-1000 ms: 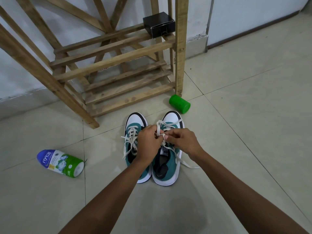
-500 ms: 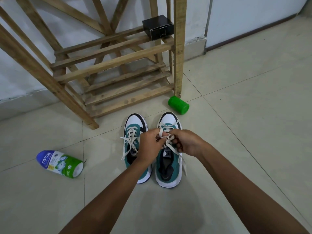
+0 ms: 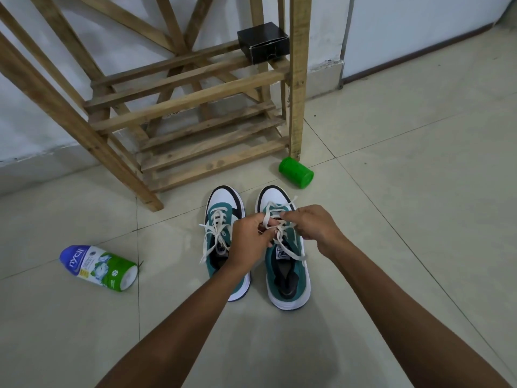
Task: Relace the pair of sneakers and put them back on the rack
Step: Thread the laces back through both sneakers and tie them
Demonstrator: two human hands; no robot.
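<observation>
Our left hand (image 3: 247,238) and right hand (image 3: 313,226) pinch the cream flat lace (image 3: 288,249) over the right teal-and-white sneaker (image 3: 288,278), toe pointing away toward the slatted wooden rack (image 3: 195,107).

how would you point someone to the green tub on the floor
Find the wooden rack against the wall and follow its right front post down to the floor. The green tub lies on its side beside that post's foot, plain green all over, unlike the blue-capped printed bottle further left.
</observation>
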